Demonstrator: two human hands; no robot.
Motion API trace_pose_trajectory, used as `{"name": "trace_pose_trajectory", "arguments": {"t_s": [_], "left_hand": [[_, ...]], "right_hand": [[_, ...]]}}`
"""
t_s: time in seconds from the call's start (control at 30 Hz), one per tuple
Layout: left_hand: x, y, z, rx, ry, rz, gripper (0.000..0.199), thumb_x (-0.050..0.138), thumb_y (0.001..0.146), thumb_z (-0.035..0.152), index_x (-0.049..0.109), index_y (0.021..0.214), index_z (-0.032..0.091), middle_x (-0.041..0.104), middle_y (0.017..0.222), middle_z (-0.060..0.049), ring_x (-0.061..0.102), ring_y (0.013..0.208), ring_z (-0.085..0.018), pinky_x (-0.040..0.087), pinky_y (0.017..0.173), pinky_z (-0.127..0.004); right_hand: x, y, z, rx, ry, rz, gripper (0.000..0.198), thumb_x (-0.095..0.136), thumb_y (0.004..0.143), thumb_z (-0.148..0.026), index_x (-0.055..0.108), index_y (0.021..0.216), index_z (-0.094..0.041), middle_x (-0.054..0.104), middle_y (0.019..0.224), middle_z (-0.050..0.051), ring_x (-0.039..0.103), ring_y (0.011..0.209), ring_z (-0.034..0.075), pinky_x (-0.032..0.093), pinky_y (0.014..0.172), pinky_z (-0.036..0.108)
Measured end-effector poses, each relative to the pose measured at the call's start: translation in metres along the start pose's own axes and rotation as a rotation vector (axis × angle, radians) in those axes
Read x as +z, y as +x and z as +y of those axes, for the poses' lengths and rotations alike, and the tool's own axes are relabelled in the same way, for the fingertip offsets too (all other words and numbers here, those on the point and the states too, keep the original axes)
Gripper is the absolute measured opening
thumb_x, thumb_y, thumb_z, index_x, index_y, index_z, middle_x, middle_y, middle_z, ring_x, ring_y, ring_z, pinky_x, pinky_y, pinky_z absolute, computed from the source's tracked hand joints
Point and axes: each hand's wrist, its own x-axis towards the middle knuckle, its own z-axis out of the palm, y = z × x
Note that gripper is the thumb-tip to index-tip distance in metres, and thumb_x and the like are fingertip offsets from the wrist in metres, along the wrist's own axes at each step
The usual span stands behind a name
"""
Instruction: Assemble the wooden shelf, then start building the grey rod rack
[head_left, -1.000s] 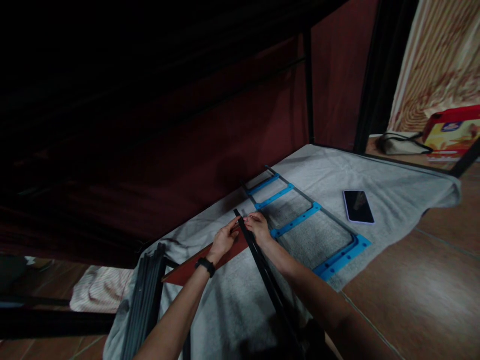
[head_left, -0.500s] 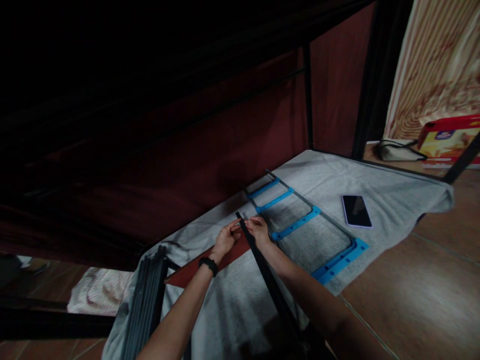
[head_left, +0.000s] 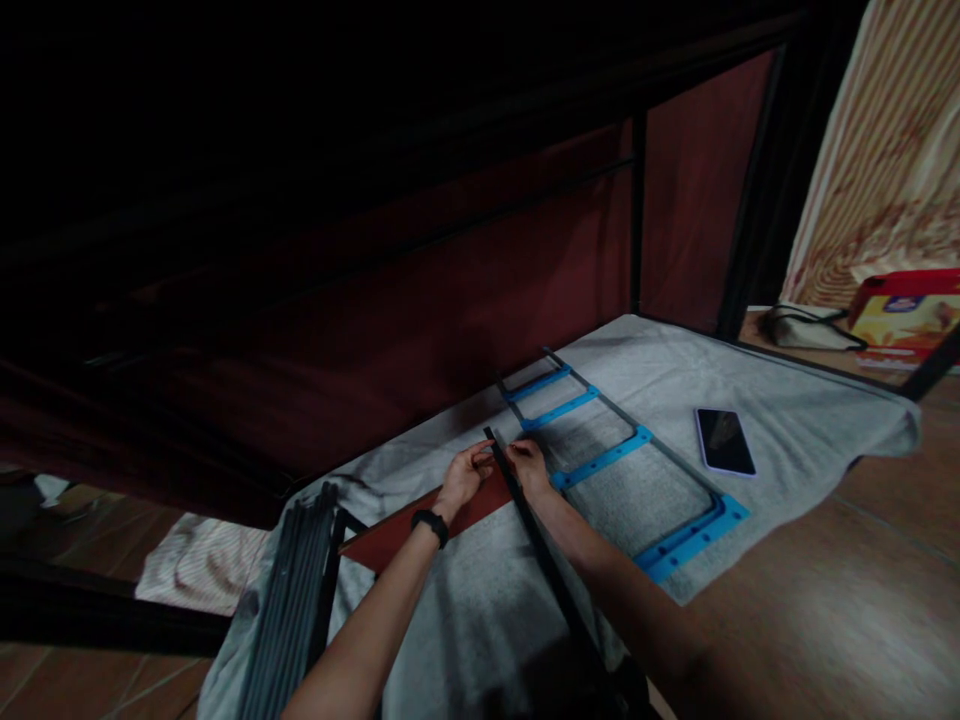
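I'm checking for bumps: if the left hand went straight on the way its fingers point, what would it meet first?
Most likely the black bar, near its far end: the left hand's fingertips seem at or almost at it, though depth makes contact unclear.

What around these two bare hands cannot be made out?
In the head view:
Whatever the right hand may pinch: too small, dim.
Near end of the long straight black bar: lost in shadow.
Part of the flat reddish-brown panel: covered by the left hand.
Near ends of the slim grey bars: cut off by the bottom edge.
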Motion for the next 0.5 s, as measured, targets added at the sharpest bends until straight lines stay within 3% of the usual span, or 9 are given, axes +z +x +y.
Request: {"name": "trace_pose_trajectory", "arguments": {"t_s": [0.23, 0.5], "left_hand": [[0.004, -0.004, 0.009, -0.009, 0.078, 0.050, 0.059, 0.073, 0.071, 0.006, 0.071, 0.130, 0.016, 0.077, 0.087, -0.005, 0.058, 0.062, -0.012, 0.044, 0.058, -0.022], [0.008, -0.013, 0.026, -0.026, 0.126, 0.082, 0.061, 0.072, 0.070, 0.003, 0.072, 0.130, 0.016, 0.078, 0.084, -0.005, 0.062, 0.066, -0.014, 0.046, 0.063, -0.023]], "right_hand": [[-0.001, -0.004, 0.002, 0.074, 0.020, 0.031, 0.044, 0.078, 0.053, -0.056, 0.056, 0.072, -0.023, 0.058, 0.058, -0.004, 0.056, 0.053, 0.015, 0.044, 0.050, 0.028], [-0.001, -0.002, 0.003, 0.029, -0.086, 0.005, 0.042, 0.078, 0.056, -0.057, 0.057, 0.070, -0.023, 0.059, 0.059, -0.003, 0.055, 0.054, 0.015, 0.042, 0.050, 0.028]]}}
